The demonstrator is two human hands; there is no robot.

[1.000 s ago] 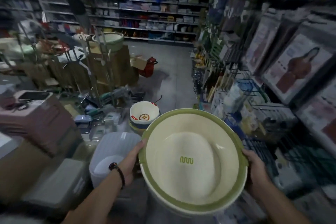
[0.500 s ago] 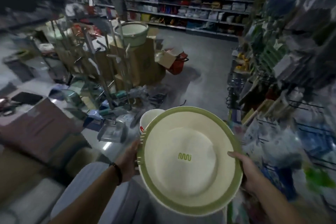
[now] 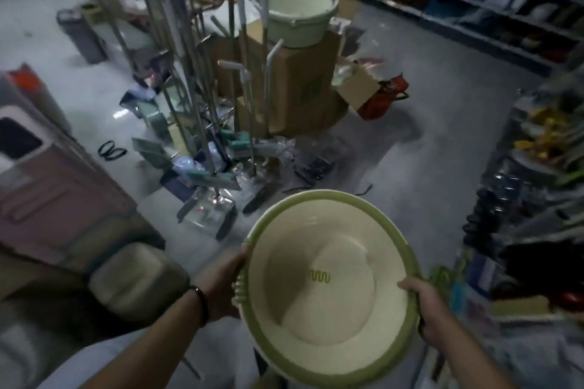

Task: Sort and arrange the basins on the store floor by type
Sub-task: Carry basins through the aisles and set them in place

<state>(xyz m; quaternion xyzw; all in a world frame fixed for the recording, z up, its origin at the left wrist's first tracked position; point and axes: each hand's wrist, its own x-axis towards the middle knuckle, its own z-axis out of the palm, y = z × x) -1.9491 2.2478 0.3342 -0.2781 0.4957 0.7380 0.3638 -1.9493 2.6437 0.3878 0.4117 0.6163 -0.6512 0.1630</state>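
I carry a cream basin with a green rim (image 3: 328, 290) in front of me, low and right of centre, with a green squiggle mark inside. At least one more basin seems nested under it. My left hand (image 3: 221, 281) grips its left rim. My right hand (image 3: 426, 306) grips the right rim, fingers curled round the edge. A second pale green basin (image 3: 297, 12) stands on stacked cardboard boxes (image 3: 300, 88) further back.
A cluster of upright mop and broom poles (image 3: 202, 88) with packaged goods at their feet fills the floor ahead. Shelving racks (image 3: 534, 199) run along the right, boxes and a pinkish crate (image 3: 60, 199) on the left. A red bag (image 3: 385, 98) lies by the cartons.
The view has swung left and forward down the aisle. The small white basin on the floor has dropped out of sight, and both hands still hold the green-rimmed basin.
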